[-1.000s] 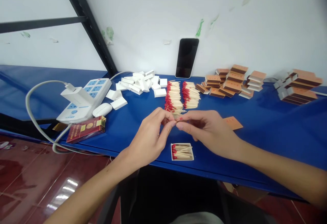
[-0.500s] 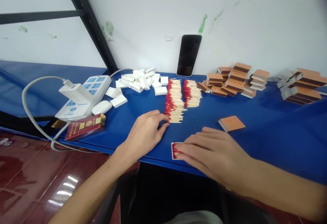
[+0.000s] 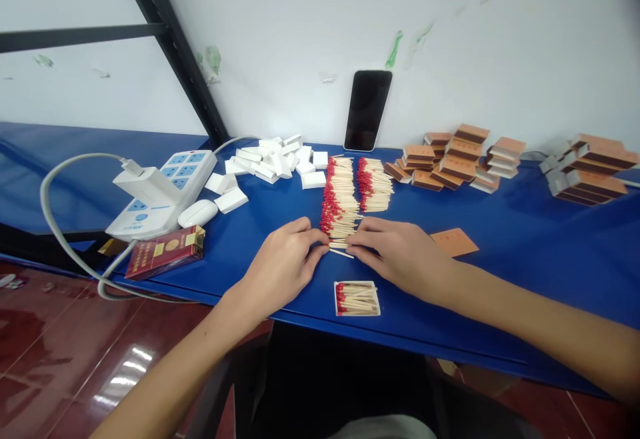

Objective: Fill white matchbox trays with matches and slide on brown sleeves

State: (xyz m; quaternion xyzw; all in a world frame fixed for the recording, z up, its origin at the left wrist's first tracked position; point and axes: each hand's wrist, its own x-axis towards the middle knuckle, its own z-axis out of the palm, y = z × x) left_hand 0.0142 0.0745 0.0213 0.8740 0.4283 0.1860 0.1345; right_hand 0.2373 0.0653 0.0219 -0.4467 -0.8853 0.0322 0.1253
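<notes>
Two rows of red-tipped matches lie on the blue table: a longer row [image 3: 343, 192] and a shorter row [image 3: 377, 185] to its right. At the near end of the longer row, my left hand [image 3: 290, 252] pinches the head side of a few matches. My right hand [image 3: 400, 252] closes its thumb and fingers on the opposite ends of those matches. Just below the hands sits a white matchbox tray [image 3: 379, 305] with matches lying in it, heads to the left. An orange matchbox sleeve [image 3: 456, 242] lies beyond my right wrist, partly covered by it.
White trays [image 3: 275, 159] are heaped at the back left, and orange matchbox sleeves [image 3: 460, 159] are stacked at the back right, with more [image 3: 590, 165] farther right. A phone [image 3: 369, 109] leans on the wall. A power strip [image 3: 175, 185], white case [image 3: 198, 213] and red pack [image 3: 167, 252] stand left.
My right hand has moved from the filled tray up to the near end of the longer match row, uncovering the tray. My left hand has stayed about where it was.
</notes>
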